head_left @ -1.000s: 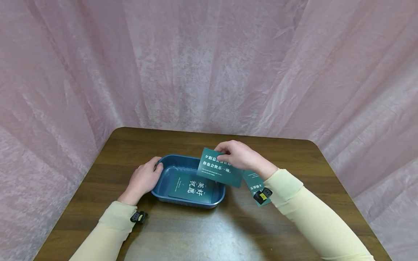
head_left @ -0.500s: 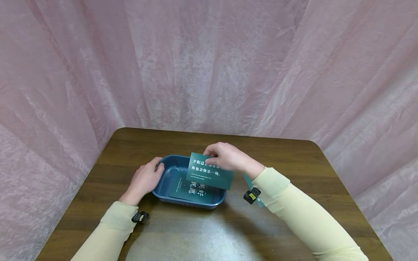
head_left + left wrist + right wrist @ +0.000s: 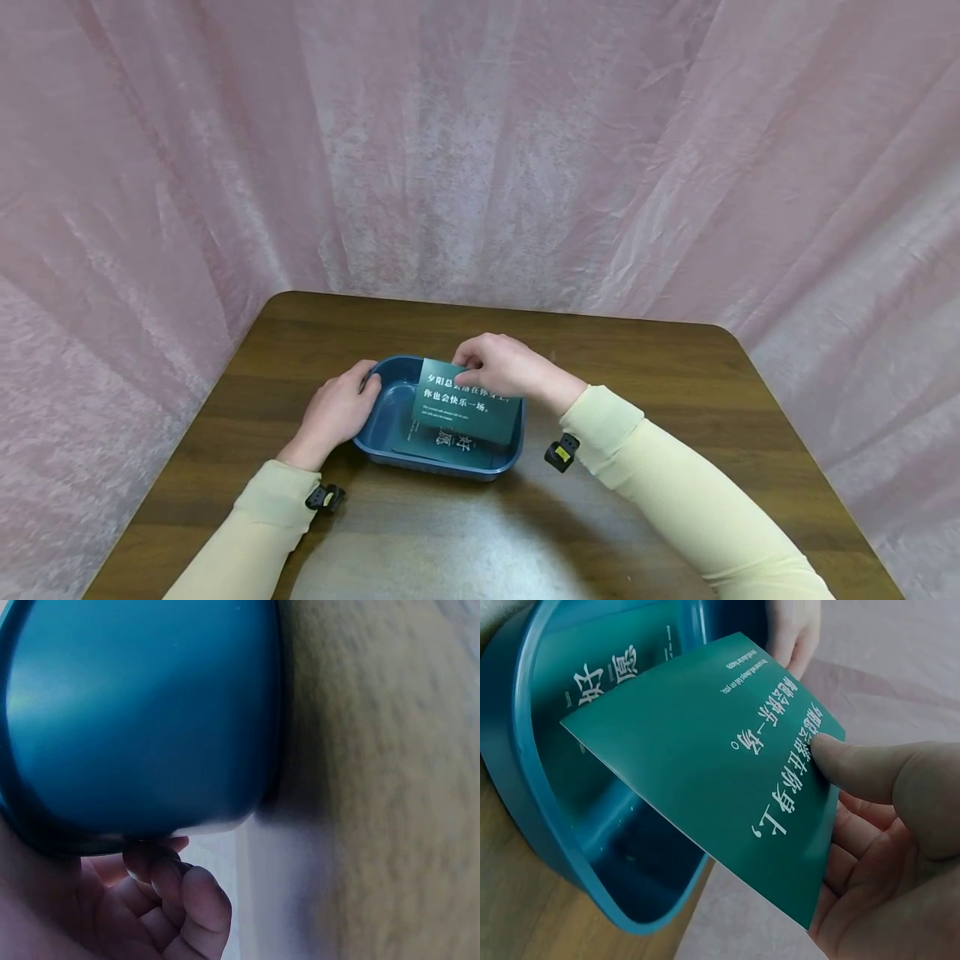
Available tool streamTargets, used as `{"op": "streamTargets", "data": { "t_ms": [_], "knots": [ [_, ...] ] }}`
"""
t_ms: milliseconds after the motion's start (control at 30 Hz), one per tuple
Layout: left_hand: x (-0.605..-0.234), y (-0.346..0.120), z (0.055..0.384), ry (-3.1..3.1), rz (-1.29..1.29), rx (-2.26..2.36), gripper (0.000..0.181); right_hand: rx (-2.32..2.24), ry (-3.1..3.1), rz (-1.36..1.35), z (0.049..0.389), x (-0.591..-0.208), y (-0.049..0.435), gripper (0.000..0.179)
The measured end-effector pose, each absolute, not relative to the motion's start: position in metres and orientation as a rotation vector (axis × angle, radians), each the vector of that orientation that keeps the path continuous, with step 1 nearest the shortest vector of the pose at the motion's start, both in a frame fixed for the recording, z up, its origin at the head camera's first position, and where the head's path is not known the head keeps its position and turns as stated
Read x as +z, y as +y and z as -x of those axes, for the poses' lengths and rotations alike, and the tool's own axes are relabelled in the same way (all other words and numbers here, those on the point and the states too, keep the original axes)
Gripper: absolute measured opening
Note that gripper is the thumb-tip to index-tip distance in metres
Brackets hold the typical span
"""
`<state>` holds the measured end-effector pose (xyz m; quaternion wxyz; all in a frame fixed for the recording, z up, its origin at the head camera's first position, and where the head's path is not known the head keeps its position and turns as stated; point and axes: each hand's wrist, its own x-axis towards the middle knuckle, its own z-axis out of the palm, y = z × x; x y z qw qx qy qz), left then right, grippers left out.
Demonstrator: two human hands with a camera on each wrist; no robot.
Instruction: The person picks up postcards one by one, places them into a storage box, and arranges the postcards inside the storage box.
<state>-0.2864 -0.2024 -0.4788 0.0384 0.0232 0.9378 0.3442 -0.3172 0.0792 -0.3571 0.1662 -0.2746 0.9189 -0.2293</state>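
Note:
A blue rectangular plastic basin with rounded corners [image 3: 380,423] stands on the table. My left hand [image 3: 335,410] grips its left end; in the left wrist view the fingers [image 3: 204,900] curl under the rim. A green card with white Chinese writing [image 3: 450,417] is pinched by its far edge between thumb and fingers of my right hand [image 3: 504,367]. It hangs tilted over the basin's right part. Below it, another green card [image 3: 577,761] lies flat on the basin floor, partly covered from the head view.
The brown wooden table [image 3: 637,358] has rounded far corners. A pink velvet curtain [image 3: 480,150] hangs behind it and along the sides. Each wrist carries a small black camera [image 3: 561,452].
My right hand has carried the pinched card leftward, from the basin's right edge to above its inside. The loose card on the table at right is now hidden by the arm. The left hand stays put.

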Motion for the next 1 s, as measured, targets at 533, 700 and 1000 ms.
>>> {"op": "streamTargets", "data": {
  "t_ms": [533,700,1000],
  "knots": [
    [-0.48,-0.202,0.286,2.881,-0.07,1.058,0.05,-0.673,2.484,0.787,0.324,-0.381,0.064,0.009],
    [-0.481,-0.203,0.286,2.866,-0.069,1.07,0.05,-0.673,2.438,0.804,0.328,-0.391,0.061,0.006],
    [-0.48,-0.202,0.287,2.864,-0.055,1.067,0.05,-0.512,2.546,0.79,0.333,-0.409,0.06,0.01]
  ]
}}
